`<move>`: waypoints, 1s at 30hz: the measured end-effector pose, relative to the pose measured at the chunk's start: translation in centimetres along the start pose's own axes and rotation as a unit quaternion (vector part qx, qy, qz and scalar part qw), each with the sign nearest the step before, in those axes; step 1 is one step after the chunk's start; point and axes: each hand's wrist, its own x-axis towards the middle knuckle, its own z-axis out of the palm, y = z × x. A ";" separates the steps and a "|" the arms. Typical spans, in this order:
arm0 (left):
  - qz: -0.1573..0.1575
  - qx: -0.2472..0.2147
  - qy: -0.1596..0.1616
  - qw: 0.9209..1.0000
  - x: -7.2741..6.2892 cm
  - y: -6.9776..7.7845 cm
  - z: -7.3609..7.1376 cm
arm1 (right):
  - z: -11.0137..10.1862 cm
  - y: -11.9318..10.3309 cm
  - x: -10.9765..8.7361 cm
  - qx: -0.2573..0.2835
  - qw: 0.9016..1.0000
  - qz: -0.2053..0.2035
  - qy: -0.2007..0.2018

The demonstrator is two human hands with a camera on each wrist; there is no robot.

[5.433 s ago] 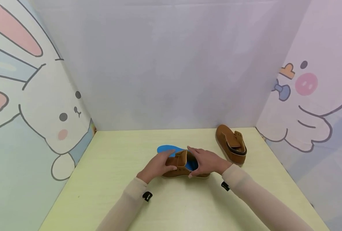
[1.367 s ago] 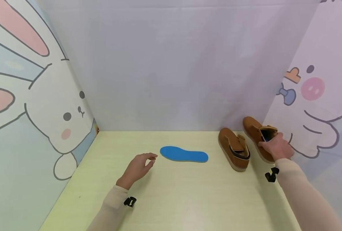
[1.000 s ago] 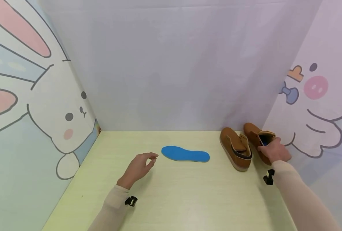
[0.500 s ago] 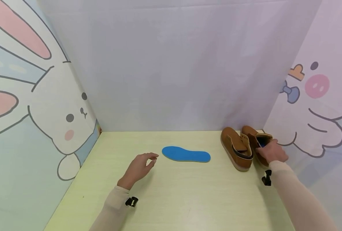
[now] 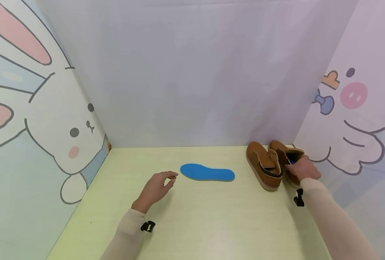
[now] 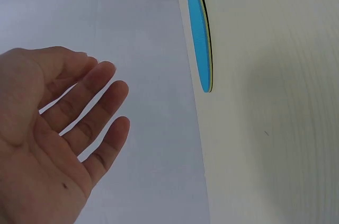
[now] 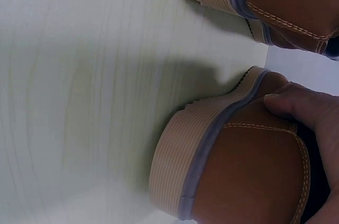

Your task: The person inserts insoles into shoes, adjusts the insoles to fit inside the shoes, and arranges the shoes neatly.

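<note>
My right hand [image 5: 304, 169] grips the collar of a brown leather shoe [image 5: 278, 147] at the back right of the table. In the right wrist view, the thumb presses the side of this shoe [image 7: 238, 171], whose ridged pale sole faces the camera; part of the opening is covered by the hand. A bit of blue shows inside it. Close on its left stands a matching brown shoe [image 5: 256, 153], toe toward the back wall. My left hand [image 5: 154, 189] hovers with fingers loosely bent, holding nothing, just left of a flat blue insole [image 5: 208, 172].
The pale wooden table [image 5: 192, 216] ends at a grey-white back wall [image 5: 185, 79]. Cartoon-printed side panels, a rabbit [image 5: 59, 126] on the left and a white figure [image 5: 351, 126] on the right, bound it. The right panel is close beside the gripped shoe.
The shoe both hands held over the insole has gone to the back right in my right hand, then lowered and drawn nearer its mate. My left hand has let go and moved left.
</note>
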 end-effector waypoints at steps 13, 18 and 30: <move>0.005 -0.005 0.000 1.000 0.0 0.2 -0.1 | -0.9 0.3 -0.4 -0.007 0.999 -0.012 -0.039; 0.010 -0.010 -0.001 1.000 0.2 0.4 -0.3 | -1.7 1.2 -0.9 0.003 0.996 -0.055 -0.072; 0.028 -0.022 0.016 0.999 0.1 0.5 -0.6 | -4.2 -4.0 -3.2 0.047 0.979 -0.129 0.149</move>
